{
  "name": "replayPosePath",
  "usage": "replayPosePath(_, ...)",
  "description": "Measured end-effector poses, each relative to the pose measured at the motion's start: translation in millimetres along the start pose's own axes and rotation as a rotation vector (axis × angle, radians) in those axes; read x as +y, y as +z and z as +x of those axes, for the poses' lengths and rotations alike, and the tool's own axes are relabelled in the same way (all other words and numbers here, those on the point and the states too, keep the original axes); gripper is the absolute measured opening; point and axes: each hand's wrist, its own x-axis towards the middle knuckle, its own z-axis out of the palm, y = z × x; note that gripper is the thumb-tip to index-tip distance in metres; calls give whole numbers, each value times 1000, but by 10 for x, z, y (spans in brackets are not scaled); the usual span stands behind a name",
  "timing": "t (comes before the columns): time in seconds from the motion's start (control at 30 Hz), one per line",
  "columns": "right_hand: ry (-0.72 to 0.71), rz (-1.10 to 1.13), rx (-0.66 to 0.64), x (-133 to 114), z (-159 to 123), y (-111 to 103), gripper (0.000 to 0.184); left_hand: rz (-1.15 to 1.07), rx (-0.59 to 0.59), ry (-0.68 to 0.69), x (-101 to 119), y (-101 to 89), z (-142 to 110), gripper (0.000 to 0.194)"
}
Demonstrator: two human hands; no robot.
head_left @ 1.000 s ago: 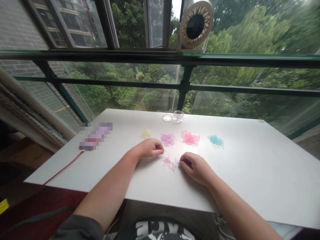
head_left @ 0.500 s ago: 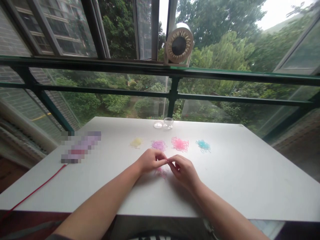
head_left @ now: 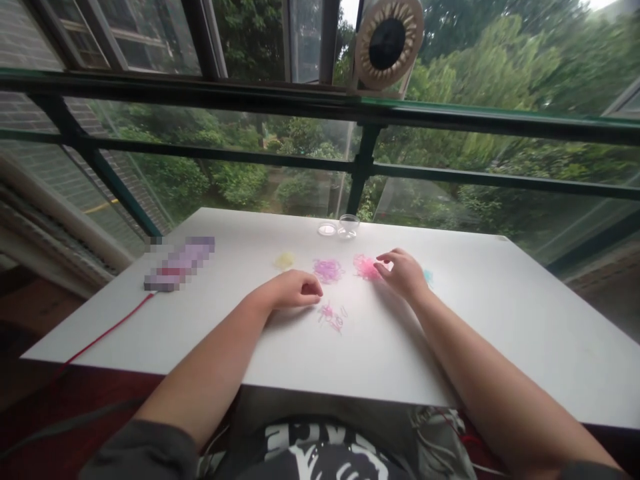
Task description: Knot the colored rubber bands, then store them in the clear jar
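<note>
Right hand (head_left: 406,273), fingertips slightly parted, meets the right side of the pink pile (head_left: 364,267), nearer than the left hand (head_left: 294,289), whose hold is indiscernible.

Left forearm (head_left: 210,370): bare, slanting forward and inward from lower left. Left wrist (head_left: 263,301): slightly bent, turning the hand inward. Left hand (head_left: 300,290): palm down, fingers curled, thumb extended, its tip close to the index tip; contact between them unclear. Right forearm (head_left: 493,367): bare, slanting forward and inward from lower right. Right wrist (head_left: 423,297): nearly straight. Right hand (head_left: 403,272): farther forward than the left, thumb and index parted, pointing leftward. Hands: apart.
</note>
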Motion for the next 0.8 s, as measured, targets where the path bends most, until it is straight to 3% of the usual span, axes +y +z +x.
replayPosePath(0.13,-16,100,29,13,-49,6,26,39,-36,54,71,28,-13,29)
replayPosePath(0.27,-41,184,67,-202,-160,-75,26,69,-34,92,88,59,7,31)
replayPosePath(0.33,-114,223,-21,-403,-246,-105,21,61,-38,98,76,65,18,27)
replayPosePath(0.43,-270,311,-292,-698,-408,-91,19,35,-47,99,59,66,28,19)
replayPosePath(0.5,-330,352,-388,-814,-508,-43,20,19,-52,99,55,64,30,16)
replayPosePath(0.8,-385,414,-384,-787,-616,123,10,4,-90,76,68,30,12,16)
